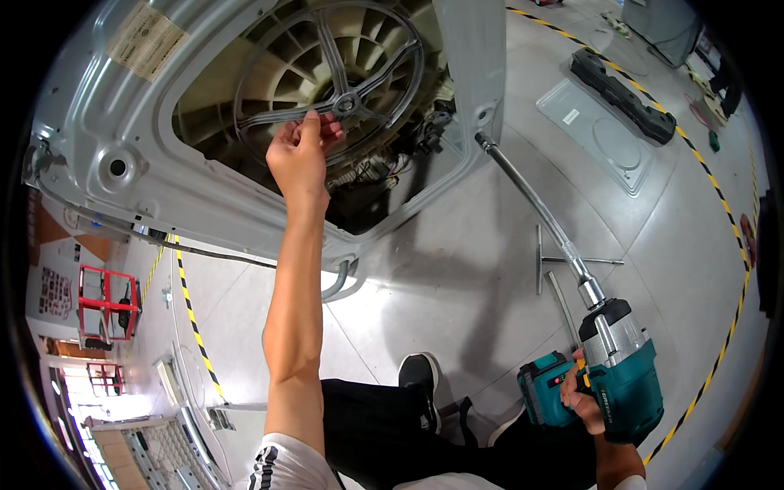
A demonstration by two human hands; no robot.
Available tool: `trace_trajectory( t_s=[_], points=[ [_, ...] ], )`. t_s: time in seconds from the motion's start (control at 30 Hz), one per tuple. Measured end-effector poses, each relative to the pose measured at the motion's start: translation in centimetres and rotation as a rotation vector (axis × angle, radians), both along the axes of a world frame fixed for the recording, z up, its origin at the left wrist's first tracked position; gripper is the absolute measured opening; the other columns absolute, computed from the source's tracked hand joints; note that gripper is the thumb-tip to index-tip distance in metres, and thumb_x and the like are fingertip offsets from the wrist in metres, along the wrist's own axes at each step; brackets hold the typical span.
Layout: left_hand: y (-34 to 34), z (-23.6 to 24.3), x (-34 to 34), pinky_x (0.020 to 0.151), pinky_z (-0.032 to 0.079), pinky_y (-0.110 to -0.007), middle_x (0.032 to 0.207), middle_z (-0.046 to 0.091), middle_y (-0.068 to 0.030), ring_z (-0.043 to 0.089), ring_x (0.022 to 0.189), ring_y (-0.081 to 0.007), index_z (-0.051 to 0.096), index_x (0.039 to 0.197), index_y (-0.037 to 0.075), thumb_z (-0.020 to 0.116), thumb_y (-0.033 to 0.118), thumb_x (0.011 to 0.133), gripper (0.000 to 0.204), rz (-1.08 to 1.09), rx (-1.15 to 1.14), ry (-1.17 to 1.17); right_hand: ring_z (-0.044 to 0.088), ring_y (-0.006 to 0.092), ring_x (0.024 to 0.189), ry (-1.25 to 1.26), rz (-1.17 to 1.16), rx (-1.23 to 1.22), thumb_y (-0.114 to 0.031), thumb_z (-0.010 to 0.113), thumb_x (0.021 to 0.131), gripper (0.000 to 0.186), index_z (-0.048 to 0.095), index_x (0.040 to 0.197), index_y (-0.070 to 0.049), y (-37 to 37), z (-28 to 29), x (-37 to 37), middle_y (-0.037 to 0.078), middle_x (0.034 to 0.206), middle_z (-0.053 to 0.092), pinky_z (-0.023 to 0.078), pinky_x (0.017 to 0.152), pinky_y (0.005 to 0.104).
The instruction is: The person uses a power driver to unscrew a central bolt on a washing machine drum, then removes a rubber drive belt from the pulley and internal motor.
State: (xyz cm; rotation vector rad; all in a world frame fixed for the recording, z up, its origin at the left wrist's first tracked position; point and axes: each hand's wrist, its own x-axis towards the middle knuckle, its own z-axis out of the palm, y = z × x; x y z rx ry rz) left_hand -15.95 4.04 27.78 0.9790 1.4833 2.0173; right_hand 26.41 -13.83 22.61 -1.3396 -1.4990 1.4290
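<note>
"Which step?"
"Seemingly steadying the spoked wheel [331,55] inside the cabinet [214,193]: left hand [305,159] pinching a spoke, right hand [585,400] gripping the power wrench [629,371]."
"Next move?"
"Probably calls for aligning the extension [531,196] first."

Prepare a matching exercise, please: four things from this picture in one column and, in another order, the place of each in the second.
1. teal-and-black cordless power tool
2. grey spoked wheel
3. flat grey rectangular panel
4. red open-framed cart

A. on the pale tiled floor, beside a long black part
B. near the picture's left edge
C. held in the right grip
D. at the fingers of the left grip

Pairs: 1-C, 2-D, 3-A, 4-B
</note>
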Motion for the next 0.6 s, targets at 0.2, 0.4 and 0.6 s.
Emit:
trace_trajectory(
  t_s=[0.2,0.4,0.6],
  points=[
    [0.4,1.3,3.7,0.063,0.054,-0.028,0.082,0.062,-0.0168,0.062,0.066,-0.0167,0.025,0.121,-0.015,0.052,0.008,0.091,0.046,-0.185,0.04,0.104,0.057,0.0153,0.063,0.31,-0.003,-0.14,-0.014,0.064,0.079,0.031,0.049,0.103,-0.001,0.2,0.7,-0.2,0.005,0.073,0.056,0.049,0.059,0.0266],
    [1.6,0.6,5.5,0.055,0.051,-0.025,0.08,0.064,-0.0138,0.059,0.057,-0.0128,-0.01,0.137,-0.011,0.05,0.01,0.091,0.078,-0.155,0.019,0.226,0.056,0.0145,0.065,0.411,0.001,-0.254,-0.013,0.066,0.077,0.048,0.041,0.116,0.0,0.2,0.5,-0.7,0.006,0.075,0.054,0.048,0.059,0.0261],
    [2.9,-0.5,6.2,0.045,0.047,-0.025,0.073,0.066,-0.0127,0.057,0.048,-0.0129,-0.013,0.141,0.001,0.052,0.01,0.09,0.084,-0.107,-0.069,0.366,0.056,0.0145,0.082,0.633,-0.058,-0.466,-0.028,0.06,0.087,0.053,0.04,0.126,0.001,-1.4,-2.6,2.3,0.009,0.093,0.057,0.05,0.069,0.0268]
  ],
)
